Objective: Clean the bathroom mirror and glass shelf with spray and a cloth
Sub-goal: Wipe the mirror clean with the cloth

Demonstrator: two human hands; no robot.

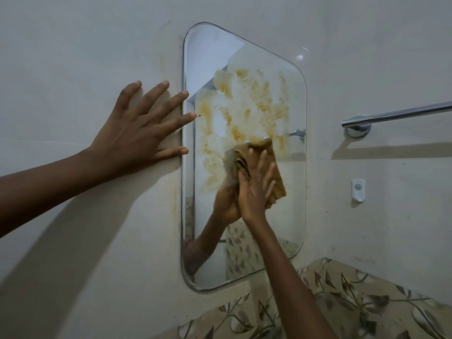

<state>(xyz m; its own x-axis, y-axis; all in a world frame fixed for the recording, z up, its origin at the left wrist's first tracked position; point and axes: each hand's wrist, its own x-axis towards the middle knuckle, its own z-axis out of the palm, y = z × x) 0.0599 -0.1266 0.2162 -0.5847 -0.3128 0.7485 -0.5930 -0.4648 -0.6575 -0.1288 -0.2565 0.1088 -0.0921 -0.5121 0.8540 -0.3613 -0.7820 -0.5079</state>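
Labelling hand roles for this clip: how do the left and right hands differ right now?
The left hand lies on the wall beside the mirror, fingertips at its edge; the right hand is on the mirror itself. The left hand is bare with fingers spread wide; the right hand presses a brown cloth, fingers closer together. Both are flat and open.

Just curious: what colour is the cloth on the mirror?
Tan-brown cloth, clearest in the head view.

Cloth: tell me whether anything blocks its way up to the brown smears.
Nothing visible does. The right hand presses the cloth on the mirror just below the smears; the left hand rests on the wall beside them.
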